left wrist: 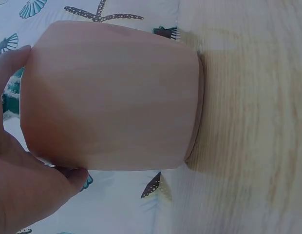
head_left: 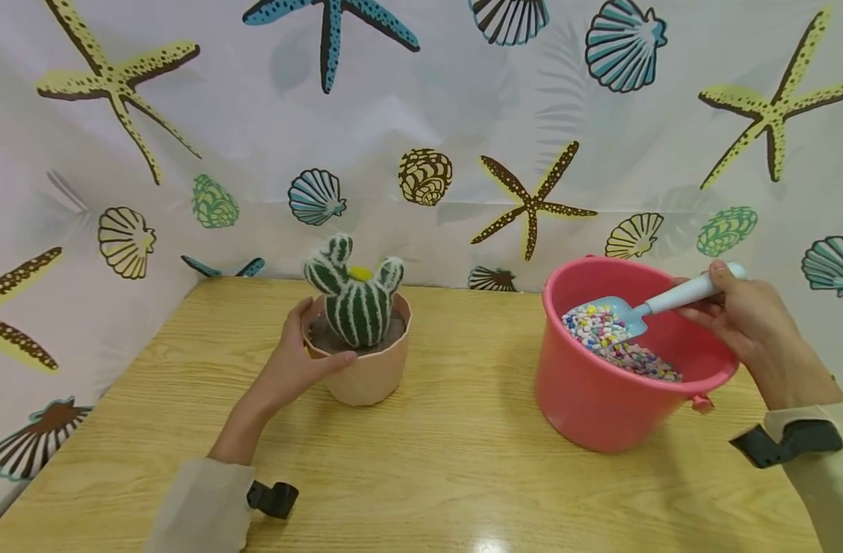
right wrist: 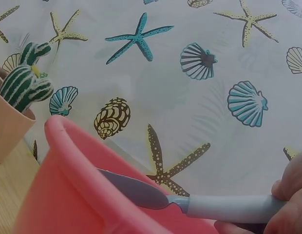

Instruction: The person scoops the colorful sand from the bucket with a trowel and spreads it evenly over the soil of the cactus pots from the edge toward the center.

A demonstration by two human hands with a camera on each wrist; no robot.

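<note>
On the left of the head view, my left hand point(head_left: 300, 361) grips the rim of a peach flowerpot point(head_left: 368, 380), thumb along the front edge. A green and white knitted cactus point(head_left: 358, 311) with a yellow flower stands in it, in dark filling. The left wrist view shows the pot's base at the tabletop. My right hand point(head_left: 746, 315) holds the pale handle of a light-blue toy shovel point(head_left: 687, 293) over a pink bucket point(head_left: 601, 407). Colourful pebbles point(head_left: 594, 324) lie on the shovel's blade, and more small pebbles point(head_left: 642, 361) cover part of the bucket's bottom.
Both containers stand on a wooden table point(head_left: 456, 461), apart from each other. A white cloth point(head_left: 408, 100) printed with starfish and shells hangs behind and to the left. A knob point(head_left: 702, 402) juts from the bucket's side near the right wrist.
</note>
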